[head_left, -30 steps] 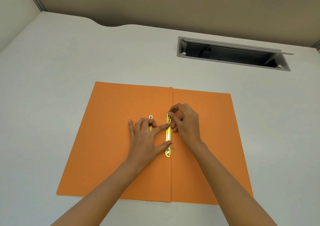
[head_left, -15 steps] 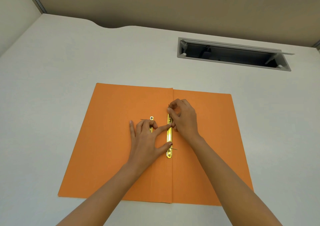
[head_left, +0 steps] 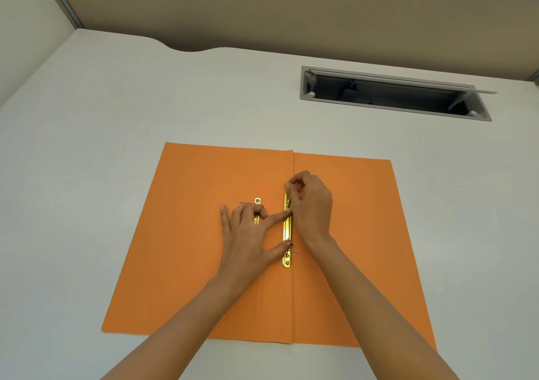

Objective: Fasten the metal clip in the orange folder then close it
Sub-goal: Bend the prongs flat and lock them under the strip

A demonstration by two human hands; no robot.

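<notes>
The orange folder [head_left: 186, 233] lies open and flat on the white desk. A gold metal clip bar [head_left: 287, 233] runs along its centre fold. My left hand [head_left: 248, 233] rests spread on the left flap, index finger and thumb pressing the bar at its middle and near end. A second gold strip [head_left: 257, 201] pokes out from under that hand's fingers. My right hand [head_left: 312, 204] is curled over the bar's far end, fingertips pinched at something thin there. A thin prong [head_left: 294, 252] sticks out sideways near the bar's near end.
A grey open cable hatch [head_left: 393, 93] is sunk into the desk at the back right. The desk's back edge has a curved cut-out [head_left: 189, 49]. A beige partition wall stands behind it.
My right hand's fingertips have shifted slightly up the bar's far end. The left hand stays pressed on the bar. The view has shifted a little.
</notes>
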